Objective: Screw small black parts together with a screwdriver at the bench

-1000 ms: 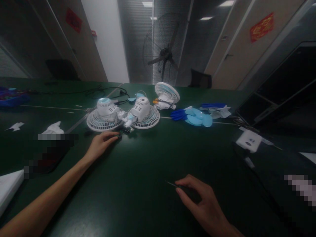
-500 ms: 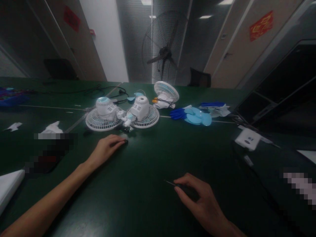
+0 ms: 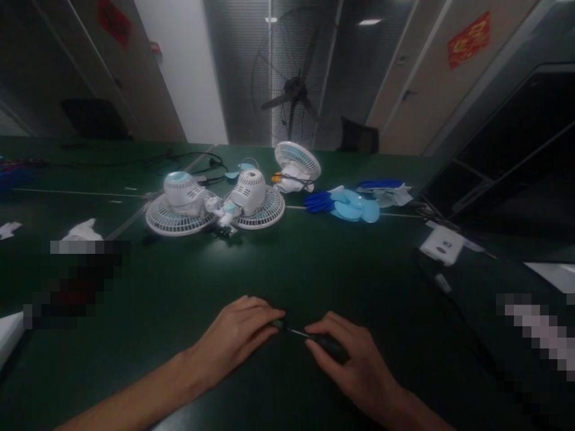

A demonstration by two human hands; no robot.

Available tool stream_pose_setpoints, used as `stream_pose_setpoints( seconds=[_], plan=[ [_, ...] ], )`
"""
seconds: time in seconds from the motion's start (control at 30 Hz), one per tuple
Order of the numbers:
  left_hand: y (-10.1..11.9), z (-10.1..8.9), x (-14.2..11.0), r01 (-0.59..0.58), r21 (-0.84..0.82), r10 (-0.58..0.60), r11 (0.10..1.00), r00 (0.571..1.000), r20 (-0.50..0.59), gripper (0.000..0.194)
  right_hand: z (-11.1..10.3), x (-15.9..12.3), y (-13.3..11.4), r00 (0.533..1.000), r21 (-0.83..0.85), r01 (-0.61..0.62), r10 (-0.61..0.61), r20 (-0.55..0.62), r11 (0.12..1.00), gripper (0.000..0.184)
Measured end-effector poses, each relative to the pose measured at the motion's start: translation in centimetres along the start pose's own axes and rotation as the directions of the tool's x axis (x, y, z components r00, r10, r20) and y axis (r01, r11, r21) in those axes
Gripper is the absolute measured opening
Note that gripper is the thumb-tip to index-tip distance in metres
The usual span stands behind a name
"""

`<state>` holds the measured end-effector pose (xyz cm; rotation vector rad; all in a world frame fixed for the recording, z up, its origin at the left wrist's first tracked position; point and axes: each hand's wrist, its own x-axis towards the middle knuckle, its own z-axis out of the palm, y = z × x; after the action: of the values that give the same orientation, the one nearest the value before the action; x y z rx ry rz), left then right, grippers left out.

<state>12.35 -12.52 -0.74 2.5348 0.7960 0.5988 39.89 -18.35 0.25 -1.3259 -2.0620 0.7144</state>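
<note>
My right hand (image 3: 359, 356) is closed around the dark handle of a screwdriver (image 3: 330, 346), whose thin metal shaft points left. Just across from its tip, my left hand (image 3: 245, 329) pinches a small dark green piece (image 3: 278, 324) between thumb and fingers. The tip is at or very near this piece; contact cannot be made out. Both hands are low over the dark green table (image 3: 215, 275). Beyond them lie two white fan heads (image 3: 179, 203) (image 3: 256, 200), face down, with small parts between them.
Farther back, another white fan head (image 3: 296, 164) leans with a cable around it. Light blue fan blades (image 3: 354, 206) lie beside blue gloves (image 3: 320, 202). A white box (image 3: 442, 245) with a dark cable is at the right. Crumpled white paper (image 3: 84, 230) lies left.
My left hand has come back from near the fan heads toward the screwdriver, bringing the small piece with it. My right hand has stayed nearly in place. The view has shifted slightly.
</note>
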Motion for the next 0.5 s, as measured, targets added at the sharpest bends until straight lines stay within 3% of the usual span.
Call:
stream_pose_setpoints(
  seconds=[0.2,0.5],
  plan=[
    [0.16,0.05,0.00,0.106,-0.229,-0.092,0.968,0.993,0.070,0.042,0.27,0.07,-0.13,1.000,-0.027,0.017,-0.017,0.011,1.000,0.013],
    [0.44,-0.28,0.17,0.137,-0.250,-0.115,0.959,0.988,0.104,0.045,0.57,-0.18,-0.08,1.000,-0.035,0.027,-0.027,0.002,0.999,0.014]
  ],
)
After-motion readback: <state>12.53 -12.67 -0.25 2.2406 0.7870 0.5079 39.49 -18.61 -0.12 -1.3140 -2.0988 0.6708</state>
